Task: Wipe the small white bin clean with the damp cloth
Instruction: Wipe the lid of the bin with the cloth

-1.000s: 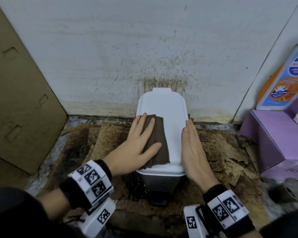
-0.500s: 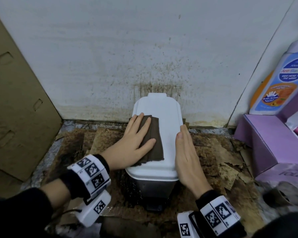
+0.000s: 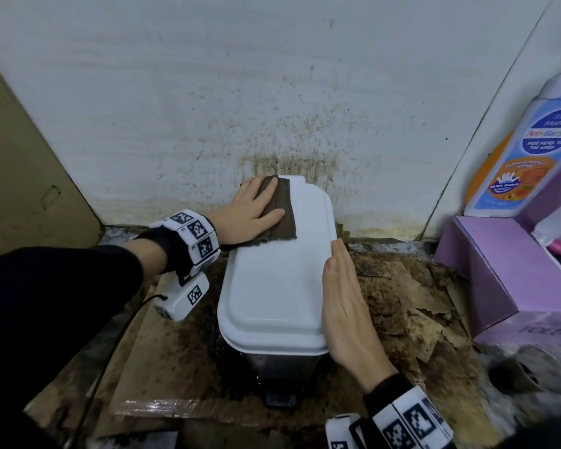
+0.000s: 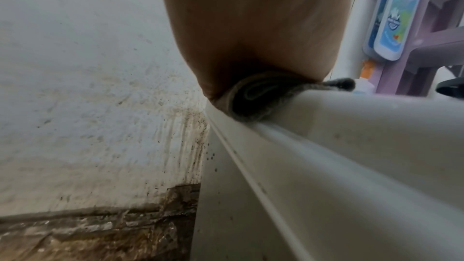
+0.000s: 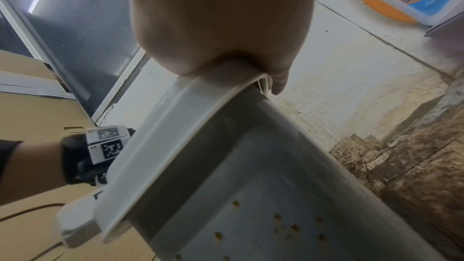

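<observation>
Left hand [image 3: 251,212], fingers straight and spread, presses the folded brown cloth [image 3: 280,215] flat on the far left corner of the lid [image 3: 272,286]. Right hand [image 3: 345,306], fingers straight and held together, lies edge-on against the lid's right rim, bracing the bin [image 3: 282,361]; it grips nothing. In the left wrist view the cloth [image 4: 253,98] shows as a folded roll squeezed between palm and lid edge.

The bin stands on the stained floor [image 3: 402,286], its back end against the spattered wall [image 3: 208,92]. The lid's long axis runs from the person toward the wall. The cloth sits at the wall end, so the unwiped length of lid lies nearer the person; a return stroke would likely pull the left hand back along that axis. The left hand is the nearer to the cloth; the right is nearer the bin's front.

Compared with a second ago, the left hand and cloth have travelled from the near half of the lid to its far end, while the right hand has stayed on the right rim. The body's front panel [image 5: 276,215] bears rust-coloured specks, not yet wiped.
</observation>
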Available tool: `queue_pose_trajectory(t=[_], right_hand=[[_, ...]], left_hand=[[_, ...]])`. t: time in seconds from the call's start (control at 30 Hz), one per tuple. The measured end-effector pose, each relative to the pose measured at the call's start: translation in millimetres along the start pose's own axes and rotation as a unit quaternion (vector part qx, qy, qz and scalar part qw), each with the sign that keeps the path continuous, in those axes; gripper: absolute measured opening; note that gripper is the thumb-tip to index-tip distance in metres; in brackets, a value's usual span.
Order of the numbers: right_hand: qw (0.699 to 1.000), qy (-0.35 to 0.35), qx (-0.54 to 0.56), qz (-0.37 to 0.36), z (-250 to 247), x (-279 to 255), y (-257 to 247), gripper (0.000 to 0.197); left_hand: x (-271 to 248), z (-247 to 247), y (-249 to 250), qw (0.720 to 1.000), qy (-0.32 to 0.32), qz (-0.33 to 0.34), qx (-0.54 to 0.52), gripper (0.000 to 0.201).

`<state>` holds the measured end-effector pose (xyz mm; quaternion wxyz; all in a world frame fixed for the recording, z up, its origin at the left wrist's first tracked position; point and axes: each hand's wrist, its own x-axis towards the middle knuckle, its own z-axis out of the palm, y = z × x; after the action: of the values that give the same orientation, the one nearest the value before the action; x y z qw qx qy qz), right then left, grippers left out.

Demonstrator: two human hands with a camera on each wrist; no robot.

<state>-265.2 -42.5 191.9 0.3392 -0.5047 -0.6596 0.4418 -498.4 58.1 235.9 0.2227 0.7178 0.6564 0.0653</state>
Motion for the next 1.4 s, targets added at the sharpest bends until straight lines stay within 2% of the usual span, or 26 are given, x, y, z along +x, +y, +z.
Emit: queue_pose_trajectory(t=[0.23,0.4,0.47,0.57,0.7,0.93,1.17,1.27,1.4], right_hand=[[1.0,0.001,0.0,-0.005,0,0,1,0.078],[1.0,0.008,-0.001,-0.012,0,2,5,0.096],[1.0,0.007,-0.001,-0.009,0,1,5,0.093],[1.0,0.0,-0.001,-0.005,-1,0,2,0.078],[1.0,-0.007,-0.008,-0.006,-2,0,2,0.076],[1.0,-0.008,0.012,-0.011,-3,1,7,0.077],[0.996,-0.019,0.084,0.017,-8,5,3,0.083],[0.99,-0.023,0.138,0.033,-11,7,4,0.085],[0.983,-0.029,0.175,0.04,-12,5,5,0.087]], left_hand=[[-7,6,0,1.0,0.01,0.002,-0.021,0.08],[-39,19,7,0.998,0.012,0.013,-0.067,0.082],[-59,25,12,0.995,0.01,0.02,-0.093,0.08],[-87,37,19,0.993,0.023,0.031,-0.109,0.079],[-116,53,25,0.992,0.045,0.048,-0.11,0.079],[-139,78,38,0.991,0.12,0.052,-0.038,0.076],[-133,74,55,0.986,0.116,0.013,0.117,0.073],[-125,74,65,0.979,0.113,0.024,0.168,0.075],[-110,82,87,0.978,0.11,0.053,0.171,0.078]])
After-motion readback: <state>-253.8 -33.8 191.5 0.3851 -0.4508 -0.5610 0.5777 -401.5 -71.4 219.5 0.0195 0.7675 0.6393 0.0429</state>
